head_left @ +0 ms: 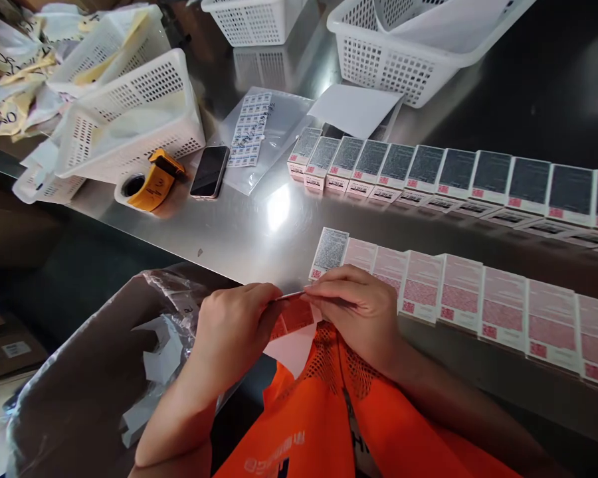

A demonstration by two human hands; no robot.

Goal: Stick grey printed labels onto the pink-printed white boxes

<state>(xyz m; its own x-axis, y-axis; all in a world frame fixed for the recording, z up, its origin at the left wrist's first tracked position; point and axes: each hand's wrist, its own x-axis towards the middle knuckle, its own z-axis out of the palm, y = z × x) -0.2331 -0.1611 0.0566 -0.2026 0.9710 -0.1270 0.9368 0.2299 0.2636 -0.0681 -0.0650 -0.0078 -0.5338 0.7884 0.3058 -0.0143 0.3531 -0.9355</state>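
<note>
My left hand [232,328] and my right hand [359,312] meet at the near edge of a steel table [249,232]. Together they pinch a small sheet of red stickers [295,316] on white backing paper, held just above my orange mesh vest [323,411]. Right beside my right hand begins a near row of small pink boxes [458,295], laid flat and overlapping towards the right. A far row of dark-faced boxes [428,172] runs parallel behind it.
White plastic baskets [129,113] stand at the back left and another basket [408,60] at the back right. A phone [210,171], a yellow tape dispenser [152,180] and a label sheet in a clear bag [252,129] lie mid-table. A plastic-lined bin [94,372] with paper scraps is at my left.
</note>
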